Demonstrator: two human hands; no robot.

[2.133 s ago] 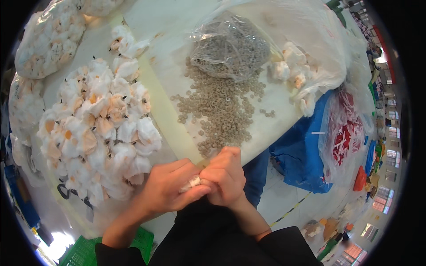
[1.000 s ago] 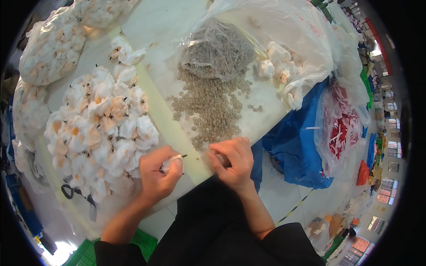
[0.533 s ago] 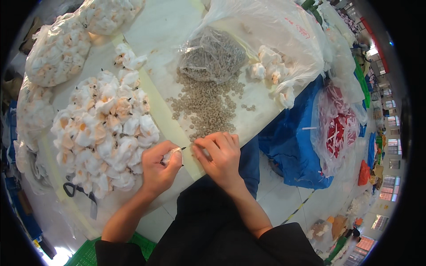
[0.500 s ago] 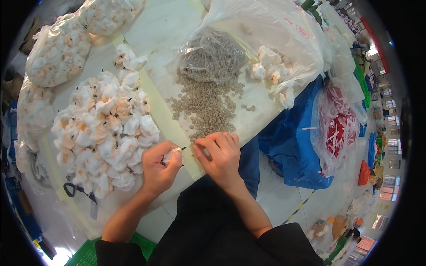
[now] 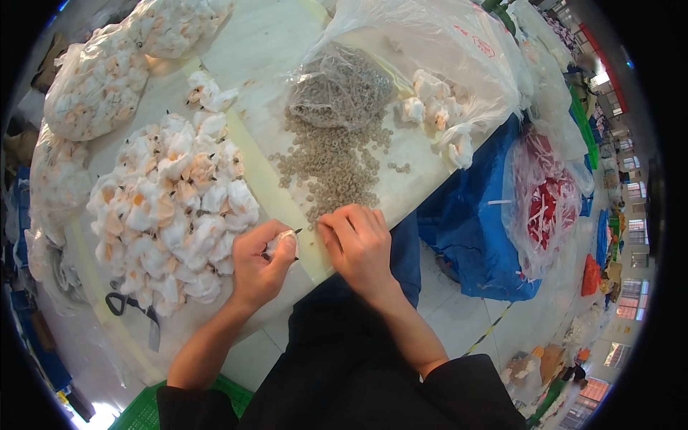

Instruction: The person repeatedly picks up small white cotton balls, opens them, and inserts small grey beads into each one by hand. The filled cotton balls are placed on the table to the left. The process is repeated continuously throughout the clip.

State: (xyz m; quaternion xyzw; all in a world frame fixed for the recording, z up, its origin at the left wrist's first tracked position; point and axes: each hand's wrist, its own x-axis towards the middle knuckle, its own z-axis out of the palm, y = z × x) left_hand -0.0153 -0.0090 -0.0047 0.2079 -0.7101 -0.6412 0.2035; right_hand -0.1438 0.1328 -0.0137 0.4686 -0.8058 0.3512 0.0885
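My left hand [image 5: 259, 264] is closed around a white fabric flower [image 5: 284, 241], most of it hidden in the fist; dark tips poke out past the thumb on the right. Beside it, my right hand [image 5: 360, 249] is bent down at the near end of a spread of small grey-brown rings [image 5: 331, 168]. Its fingertips are drawn together, and whatever they pinch is too small or hidden to name. The rings spill from a clear plastic bag [image 5: 342, 82] farther back. Left of my hands lies a large heap of white and peach fabric flowers [image 5: 172, 208] with dark stem tips.
Black-handled scissors [image 5: 116, 304] lie near the table's [image 5: 261, 54] front left. Filled flower bags [image 5: 97, 93] stand at the far left. A clear plastic sheet [image 5: 430, 32] with several flowers [image 5: 430, 100] lies back right. Beyond the right edge stands a blue sack [image 5: 473, 236].
My right hand has shifted slightly away from me, with its fingertips drawn closer together at the rings. The left hand keeps its grip on the flower and has barely moved.
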